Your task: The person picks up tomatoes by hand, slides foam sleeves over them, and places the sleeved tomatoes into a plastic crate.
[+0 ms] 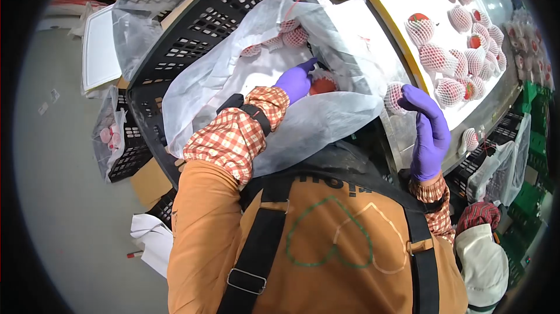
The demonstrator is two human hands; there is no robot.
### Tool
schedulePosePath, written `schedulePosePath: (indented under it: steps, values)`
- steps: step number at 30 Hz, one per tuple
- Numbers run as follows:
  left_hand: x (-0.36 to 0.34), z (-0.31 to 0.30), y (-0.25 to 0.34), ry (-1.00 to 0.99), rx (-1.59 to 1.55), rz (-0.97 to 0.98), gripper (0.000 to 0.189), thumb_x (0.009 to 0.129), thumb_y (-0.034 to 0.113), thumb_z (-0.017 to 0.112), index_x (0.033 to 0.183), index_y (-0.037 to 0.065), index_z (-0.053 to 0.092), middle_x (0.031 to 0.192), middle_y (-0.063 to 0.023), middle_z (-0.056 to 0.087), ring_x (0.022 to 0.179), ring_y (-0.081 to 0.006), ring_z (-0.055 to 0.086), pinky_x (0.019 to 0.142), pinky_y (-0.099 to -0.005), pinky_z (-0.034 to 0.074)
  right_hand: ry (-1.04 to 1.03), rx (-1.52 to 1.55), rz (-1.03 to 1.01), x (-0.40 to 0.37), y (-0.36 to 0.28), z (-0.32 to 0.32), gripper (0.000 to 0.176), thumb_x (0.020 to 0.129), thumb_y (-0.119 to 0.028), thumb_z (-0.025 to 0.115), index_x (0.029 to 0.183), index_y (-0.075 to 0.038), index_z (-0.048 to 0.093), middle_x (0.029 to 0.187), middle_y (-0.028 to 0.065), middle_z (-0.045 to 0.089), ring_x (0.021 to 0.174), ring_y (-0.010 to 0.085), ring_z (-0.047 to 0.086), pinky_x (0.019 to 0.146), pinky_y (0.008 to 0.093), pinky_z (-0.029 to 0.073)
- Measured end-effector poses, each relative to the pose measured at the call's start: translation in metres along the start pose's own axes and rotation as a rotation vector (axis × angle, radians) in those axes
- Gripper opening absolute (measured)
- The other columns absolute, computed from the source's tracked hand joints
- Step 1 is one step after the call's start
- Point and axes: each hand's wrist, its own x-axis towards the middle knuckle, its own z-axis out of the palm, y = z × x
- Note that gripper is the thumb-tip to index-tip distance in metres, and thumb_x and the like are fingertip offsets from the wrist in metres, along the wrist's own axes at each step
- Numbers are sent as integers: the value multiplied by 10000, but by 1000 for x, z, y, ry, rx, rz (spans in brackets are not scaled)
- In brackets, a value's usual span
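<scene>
My left hand [296, 81], in a purple glove, reaches into a black crate [175, 51] lined with a translucent bag [216, 75]. Its fingers point forward beside a red fruit [322, 84] in a foam net; whether they grip anything is hidden. More netted fruits [293, 37] lie at the far end inside the bag. My right hand [429, 130], also gloved in purple, is raised over the metal table edge, fingers bent forward and thumb apart. Just beyond its fingertips sits a netted fruit [395, 97]; I cannot tell whether they touch.
A white tray with a yellow rim [399, 34] holds several netted fruits on the right. Another bagged crate [125, 139] stands at the left, near a white foam lid [100, 48]. Green crates [534, 139] line the far right. Someone's striped cap [478, 216] shows at lower right.
</scene>
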Motion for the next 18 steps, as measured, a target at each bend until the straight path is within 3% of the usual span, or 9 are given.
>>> schedulePosePath:
  steps: [2, 4, 5, 6, 8, 9, 13, 16, 18]
  values:
    - [19, 15, -20, -6, -181, -103, 396, 896, 111, 481, 1290, 69, 494, 1196, -164, 596, 1067, -288, 581, 892, -369, 459, 15, 31, 38, -3, 5, -7, 321, 901, 37, 379, 1170, 66, 554, 1211, 182, 577, 1092, 257, 582, 971, 373, 450]
    - [38, 23, -49, -16, -593, 86, 425, 903, 135, 461, 1316, 39, 469, 1157, -172, 619, 1042, -256, 606, 882, -307, 475, 22, 46, 87, -4, 12, -12, 320, 902, 34, 384, 1168, 64, 559, 1205, 175, 584, 1093, 245, 583, 971, 363, 448]
    - [31, 10, -24, -91, -717, -84, 458, 890, 208, 533, 1298, 9, 477, 1163, -163, 618, 1072, -243, 595, 916, -322, 464, 26, 52, 88, -3, 13, -14, 320, 902, 34, 384, 1168, 64, 559, 1205, 175, 584, 1093, 245, 583, 971, 363, 448]
    - [21, 1, -4, -93, -712, -87, 458, 890, 208, 533, 1298, 9, 477, 1163, -163, 618, 1072, -243, 595, 916, -322, 464, 14, 62, 95, -2, 13, -14, 322, 901, 36, 384, 1168, 62, 563, 1204, 169, 586, 1092, 240, 582, 970, 358, 447]
    - [7, -7, 21, -251, -40, 56, 588, 814, 287, 659, 1301, 12, 479, 1165, -162, 616, 1126, -262, 568, 961, -340, 443, 3, 70, 98, -2, 13, -15, 324, 901, 38, 383, 1167, 59, 566, 1203, 163, 589, 1091, 235, 582, 970, 354, 447]
    - [4, 1, 6, -257, -234, 136, 732, 722, 332, 753, 1317, 16, 467, 1197, -182, 595, 1147, -302, 554, 987, -359, 432, -35, 70, 95, 0, 13, -17, 328, 900, 41, 379, 1169, 55, 567, 1206, 162, 588, 1086, 234, 583, 967, 353, 449]
    - [1, -6, 4, -288, -177, 111, 790, 701, 331, 773, 1345, 21, 437, 1224, -195, 575, 1149, -321, 551, 984, -364, 437, -108, 107, 115, 4, 5, -10, 339, 898, 46, 372, 1174, 44, 570, 1215, 158, 584, 1072, 228, 585, 959, 347, 451]
    - [-13, -21, 18, -197, -153, 141, 794, 702, 344, 774, 1345, 25, 434, 1232, -196, 566, 1129, -305, 565, 968, -366, 451, -167, 109, 52, 8, 0, -3, 336, 899, 40, 378, 1171, 42, 574, 1224, 161, 578, 1083, 228, 582, 958, 344, 449]
    - [-39, -50, 42, 18, -21, 91, 776, 699, 359, 773, 1317, 15, 453, 1180, -192, 587, 1100, -280, 581, 941, -352, 468, -182, 133, 34, 9, -7, 4, 339, 899, 34, 386, 1188, 40, 563, 1239, 156, 568, 1103, 225, 571, 962, 342, 443]
